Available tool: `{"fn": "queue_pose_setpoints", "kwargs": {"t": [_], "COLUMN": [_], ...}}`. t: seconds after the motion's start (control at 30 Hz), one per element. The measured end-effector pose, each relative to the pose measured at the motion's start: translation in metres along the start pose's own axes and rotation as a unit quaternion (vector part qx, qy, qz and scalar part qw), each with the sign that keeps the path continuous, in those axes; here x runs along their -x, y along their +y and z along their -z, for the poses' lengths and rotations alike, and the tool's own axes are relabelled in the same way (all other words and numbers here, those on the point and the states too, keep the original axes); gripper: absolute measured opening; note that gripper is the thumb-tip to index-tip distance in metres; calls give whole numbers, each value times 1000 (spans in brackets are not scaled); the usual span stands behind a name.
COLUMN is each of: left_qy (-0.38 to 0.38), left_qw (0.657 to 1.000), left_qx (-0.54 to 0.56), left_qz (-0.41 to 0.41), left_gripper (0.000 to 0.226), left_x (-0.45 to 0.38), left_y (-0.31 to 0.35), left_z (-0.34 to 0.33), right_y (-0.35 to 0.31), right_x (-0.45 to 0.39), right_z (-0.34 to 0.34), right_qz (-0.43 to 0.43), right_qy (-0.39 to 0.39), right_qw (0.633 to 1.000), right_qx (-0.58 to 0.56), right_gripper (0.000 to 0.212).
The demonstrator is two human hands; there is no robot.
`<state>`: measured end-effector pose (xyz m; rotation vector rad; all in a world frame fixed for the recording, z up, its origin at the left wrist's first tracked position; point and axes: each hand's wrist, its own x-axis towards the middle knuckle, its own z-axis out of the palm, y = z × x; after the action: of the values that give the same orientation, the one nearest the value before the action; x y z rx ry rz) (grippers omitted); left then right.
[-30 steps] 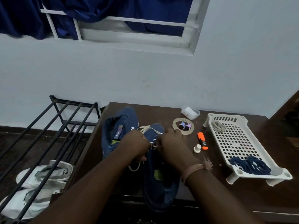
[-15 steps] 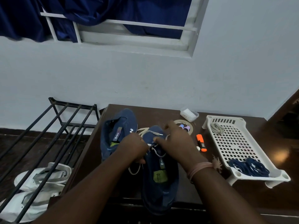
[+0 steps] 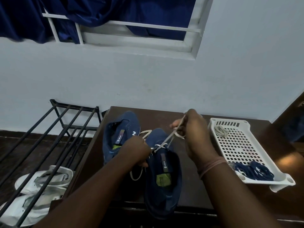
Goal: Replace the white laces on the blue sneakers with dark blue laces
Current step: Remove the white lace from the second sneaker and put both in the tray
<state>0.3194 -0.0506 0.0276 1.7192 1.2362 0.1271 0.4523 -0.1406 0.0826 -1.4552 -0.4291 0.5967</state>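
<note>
Two blue sneakers stand on the dark brown table (image 3: pixel 194 191). The left sneaker (image 3: pixel 120 134) has no lace showing. The right sneaker (image 3: pixel 164 181) lies nearer me, a white lace (image 3: pixel 166 142) still threaded in its upper eyelets. My right hand (image 3: pixel 192 129) pinches that lace, raised and pulled taut up and to the right. My left hand (image 3: pixel 136 152) grips the right sneaker's left side by the eyelets, with a loop of lace hanging below it. Dark blue laces (image 3: pixel 253 172) lie bundled in the near end of a white perforated tray (image 3: pixel 236 145).
A coiled pale lace (image 3: pixel 221 131) sits at the tray's far end. A black metal shoe rack (image 3: pixel 49 137) stands left of the table, with white sneakers (image 3: pixel 41 186) on the floor beneath it. The wall and a window with a blue curtain are behind.
My right hand has risen and moved right, drawing the white lace out taut from the right sneaker. The left hand stays on the shoe. The view has tilted slightly.
</note>
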Motion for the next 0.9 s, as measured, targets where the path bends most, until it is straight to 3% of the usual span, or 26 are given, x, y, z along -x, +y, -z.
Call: {"fn": "queue_pose_setpoints", "kwargs": {"t": [0.07, 0.27, 0.4, 0.47, 0.53, 0.6, 0.67, 0.77, 0.83, 0.9], "left_qy": [-2, 8, -1, -11, -39, 15, 79, 103, 117, 109], "left_qw": [1000, 999, 999, 996, 990, 993, 987, 973, 960, 942], "left_qx": [-11, -29, -46, -79, -129, -89, -86, -104, -118, -199], "left_qz": [-5, -13, -17, -36, -44, -74, -109, -179, -228, -249], "left_gripper": [22, 21, 24, 34, 36, 15, 9, 9, 15, 18], "left_x": [0, 0, -4, 2, 2, -6, -10, -13, -19, -24], "left_y": [1, 0, -4, 2, 0, -1, 1, 3, 6, 5], "left_z": [0, -2, -5, -1, -3, -9, -17, -31, -40, -45], "right_y": [-8, -30, -31, -20, -3, 21, 44, 67, 72, 73], "right_x": [-2, -4, -16, -18, -16, -12, -8, -5, -1, -1], "right_z": [9, 34, 49, 50, 47, 40, 30, 17, 12, 11], "right_qz": [28, 153, 224, 226, 186, 89, 21, 84, 118, 118], "right_qy": [29, 142, 199, 165, 57, -79, -146, -107, -69, -53], "right_qw": [993, 968, 954, 955, 936, 868, 804, 755, 779, 804], "right_qx": [-113, -137, -12, 99, 293, 483, 577, 641, 612, 580], "right_gripper": [37, 30, 33, 41, 43, 44, 43, 37, 34, 30]}}
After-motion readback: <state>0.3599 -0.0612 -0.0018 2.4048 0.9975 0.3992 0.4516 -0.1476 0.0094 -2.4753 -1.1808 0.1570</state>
